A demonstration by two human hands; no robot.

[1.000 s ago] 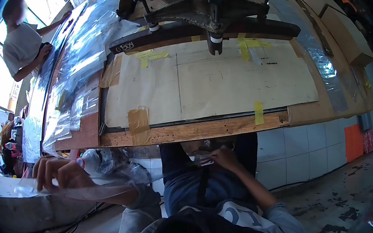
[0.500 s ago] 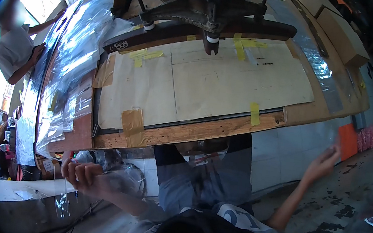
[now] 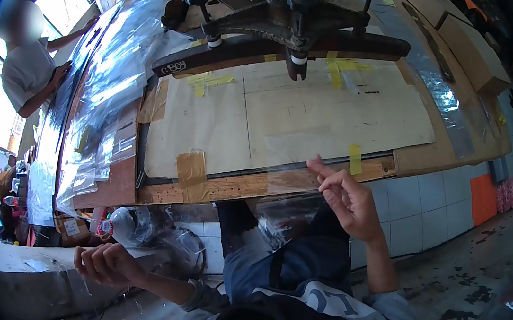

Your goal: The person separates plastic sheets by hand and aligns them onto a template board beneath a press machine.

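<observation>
Head view: clear film (image 3: 292, 181) near the right hand (image 3: 349, 204) has indistinct edges.

"BOY" is legible on the dark bar (image 3: 245, 52); large letters (image 3: 324, 297) on the shirt (image 3: 366, 313) are unclear.

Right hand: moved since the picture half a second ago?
Yes. The right hand has moved left, away from the orange sheet and up to the wooden table edge.
</observation>
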